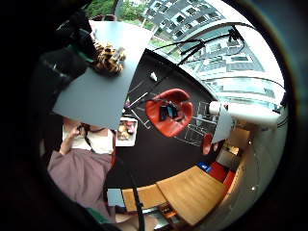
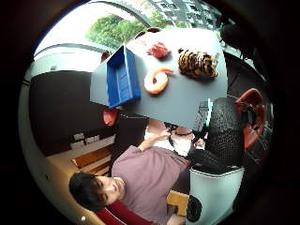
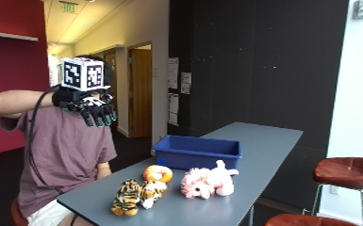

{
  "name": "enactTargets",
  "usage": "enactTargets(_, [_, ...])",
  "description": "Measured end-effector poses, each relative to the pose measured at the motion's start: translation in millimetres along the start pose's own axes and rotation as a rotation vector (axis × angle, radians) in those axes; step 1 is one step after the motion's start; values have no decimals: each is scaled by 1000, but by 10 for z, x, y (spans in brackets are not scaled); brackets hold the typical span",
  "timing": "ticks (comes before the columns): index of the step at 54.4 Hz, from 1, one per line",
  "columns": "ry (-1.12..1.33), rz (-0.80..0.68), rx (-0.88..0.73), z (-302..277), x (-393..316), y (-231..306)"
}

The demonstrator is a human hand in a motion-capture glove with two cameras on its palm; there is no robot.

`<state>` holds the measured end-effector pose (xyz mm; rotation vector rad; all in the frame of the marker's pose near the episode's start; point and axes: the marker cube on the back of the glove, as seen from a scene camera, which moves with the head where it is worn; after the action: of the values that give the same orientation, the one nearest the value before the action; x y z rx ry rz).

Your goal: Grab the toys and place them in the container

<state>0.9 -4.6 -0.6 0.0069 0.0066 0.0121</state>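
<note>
- The blue container (image 3: 196,151) stands open-topped on the grey surface (image 3: 262,155), nothing over its mouth; its walls are the only barrier to the inside.
- Just in front of the container, toward the near end, lie three toys in a cluster: an orange toy (image 3: 158,173), a tiger toy (image 3: 134,196) touching it, and a pink toy (image 3: 207,183) beside them with a narrow gap between.
- Beyond the container the surface runs bare along the dark wall (image 3: 256,61).
- The gloved right hand (image 3: 93,110) hangs high, well apart from the container, with open air beneath.
</note>
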Motion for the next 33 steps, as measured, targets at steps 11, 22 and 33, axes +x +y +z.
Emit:
enactTargets(11, [18,8,-4,-48,0,-336])
enactTargets(22, [13,-7,-50,-78,23,-629])
enactTargets(33, [23,37,-50,-19,64,-970])
